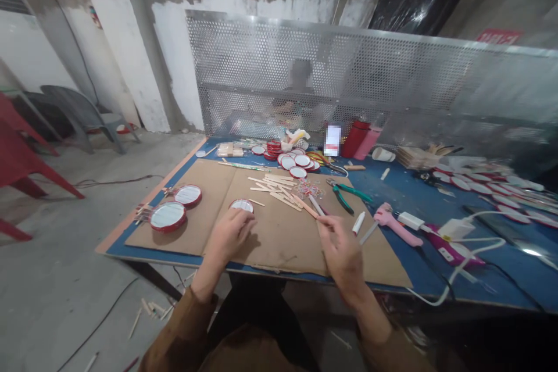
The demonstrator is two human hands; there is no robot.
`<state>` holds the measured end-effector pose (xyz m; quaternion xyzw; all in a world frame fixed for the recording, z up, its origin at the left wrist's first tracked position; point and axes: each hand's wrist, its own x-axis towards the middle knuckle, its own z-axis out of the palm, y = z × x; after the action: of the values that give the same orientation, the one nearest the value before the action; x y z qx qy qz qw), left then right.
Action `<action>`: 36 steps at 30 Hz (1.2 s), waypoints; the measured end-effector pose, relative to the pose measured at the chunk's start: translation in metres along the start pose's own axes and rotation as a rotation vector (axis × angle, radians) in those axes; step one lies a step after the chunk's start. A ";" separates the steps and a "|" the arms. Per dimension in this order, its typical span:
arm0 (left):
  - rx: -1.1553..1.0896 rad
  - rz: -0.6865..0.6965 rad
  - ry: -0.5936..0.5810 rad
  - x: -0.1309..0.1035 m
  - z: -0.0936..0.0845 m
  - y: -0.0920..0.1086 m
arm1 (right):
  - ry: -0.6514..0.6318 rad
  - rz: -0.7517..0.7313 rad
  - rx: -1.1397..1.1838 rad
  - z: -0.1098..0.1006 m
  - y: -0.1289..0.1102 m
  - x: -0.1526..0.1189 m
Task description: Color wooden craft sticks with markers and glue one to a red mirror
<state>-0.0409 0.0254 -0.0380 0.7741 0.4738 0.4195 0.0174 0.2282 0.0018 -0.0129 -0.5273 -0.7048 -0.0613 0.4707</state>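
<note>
My left hand rests over the cardboard with its fingers curled. Just beyond its knuckles is a small round white disc with a red rim, partly covered by the hand; whether the fingers grip it is hidden. A short thin stick lies beside the disc. My right hand pinches the near end of a flat wooden stick, which slants away to the upper left. Loose craft sticks and a tangle of colored rubber bands lie beyond. Two banjo-shaped pieces sit at the left.
Green-handled pliers, a white marker and a pink glue gun with cables lie at the right. Red-rimmed discs pile up at the back, before bottles and a perforated metal screen. A person sits behind it.
</note>
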 end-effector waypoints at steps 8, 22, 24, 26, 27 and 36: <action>-0.037 0.067 -0.183 -0.002 0.003 -0.002 | -0.684 0.022 -0.314 0.085 -0.081 0.062; 0.027 -0.346 -0.303 0.014 0.016 0.036 | -0.664 0.184 -0.453 0.129 -0.013 0.092; -0.010 -0.344 -0.246 0.015 0.023 0.045 | -0.639 0.172 -0.436 0.129 -0.015 0.092; -0.176 -0.345 -0.208 0.013 0.026 0.047 | -0.599 0.169 -0.419 0.125 -0.020 0.093; -0.301 -0.377 -0.183 0.012 0.026 0.046 | -0.573 0.170 -0.409 0.121 -0.025 0.094; -1.512 -0.767 -0.509 0.002 0.007 0.028 | -0.217 -0.402 0.045 0.050 -0.045 0.030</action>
<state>-0.0159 0.0138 -0.0293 0.4131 0.2783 0.4008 0.7690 0.1622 0.0317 0.0002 -0.3689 -0.8435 -0.0810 0.3820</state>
